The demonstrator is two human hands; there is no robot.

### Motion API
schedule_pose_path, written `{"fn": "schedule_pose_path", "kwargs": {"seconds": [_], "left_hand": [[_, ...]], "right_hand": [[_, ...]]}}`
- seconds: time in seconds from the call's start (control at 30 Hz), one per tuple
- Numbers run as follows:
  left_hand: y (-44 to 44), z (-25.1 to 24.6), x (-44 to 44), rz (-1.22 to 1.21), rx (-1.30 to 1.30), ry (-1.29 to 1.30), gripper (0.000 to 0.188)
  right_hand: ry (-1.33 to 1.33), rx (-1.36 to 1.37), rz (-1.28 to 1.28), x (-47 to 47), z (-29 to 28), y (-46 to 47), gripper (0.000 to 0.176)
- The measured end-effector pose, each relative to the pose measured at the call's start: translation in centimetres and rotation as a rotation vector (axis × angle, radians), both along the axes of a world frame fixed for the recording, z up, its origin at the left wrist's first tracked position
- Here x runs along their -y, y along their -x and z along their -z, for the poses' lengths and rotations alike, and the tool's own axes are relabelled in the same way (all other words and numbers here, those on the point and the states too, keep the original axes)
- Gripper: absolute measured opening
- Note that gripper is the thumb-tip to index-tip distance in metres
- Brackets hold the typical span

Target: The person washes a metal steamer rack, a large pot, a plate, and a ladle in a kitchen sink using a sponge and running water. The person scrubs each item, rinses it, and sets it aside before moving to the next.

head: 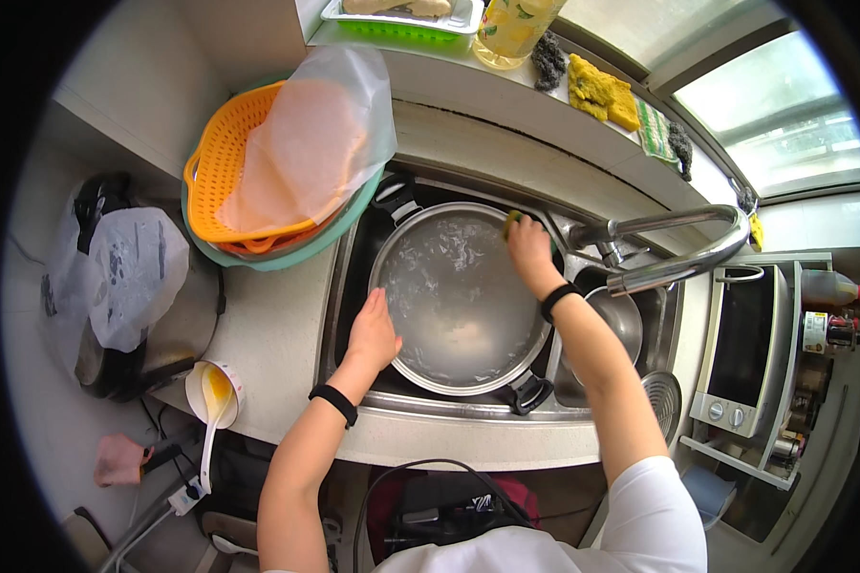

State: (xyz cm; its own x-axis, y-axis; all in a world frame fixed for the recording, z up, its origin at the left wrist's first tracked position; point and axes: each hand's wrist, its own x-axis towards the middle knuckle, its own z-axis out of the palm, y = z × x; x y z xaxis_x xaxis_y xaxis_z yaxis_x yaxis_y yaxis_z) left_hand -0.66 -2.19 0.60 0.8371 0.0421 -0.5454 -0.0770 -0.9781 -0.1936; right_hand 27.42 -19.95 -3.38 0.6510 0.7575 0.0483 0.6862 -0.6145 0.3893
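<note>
A large round stainless steel pan (466,301) with black side handles sits in the left basin of the sink (416,402). Its inner base is wet and streaked with pale suds. My left hand (375,333) rests against the pan's left rim, with nothing visible in its fingers. At the upper right rim, my right hand (532,251) grips a sponge (513,220), yellow and green where it shows past the fingers. Most of the sponge is hidden under that hand.
A chrome faucet (677,222) arches over the right basin, which holds a metal bowl (616,322). Stacked colanders (233,161) stand upper left. A cup with a spoon (215,394) sits near the counter's left edge. Sponges (602,93) line the sill; a microwave (749,344) is at right.
</note>
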Motion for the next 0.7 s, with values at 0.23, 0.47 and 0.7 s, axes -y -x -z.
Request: {"fn": "schedule_pose_path", "kwargs": {"seconds": [0.23,0.47,0.7], "left_hand": [[1.5,1.1,-0.6,-0.609,0.641,0.563,0.06],[1.2,1.5,-2.1,-1.363,0.56,1.296,0.057],[2.3,0.8,-3.6,-1.552,0.252,1.786,0.061]], "right_hand": [[0.386,-0.163,-0.147,10.9,0.6,9.2,0.013],[0.347,-1.028,-0.006,6.3,-1.3,15.5,0.03],[-0.719,-0.984,0.1,-9.0,-0.6,13.8,0.016]]}}
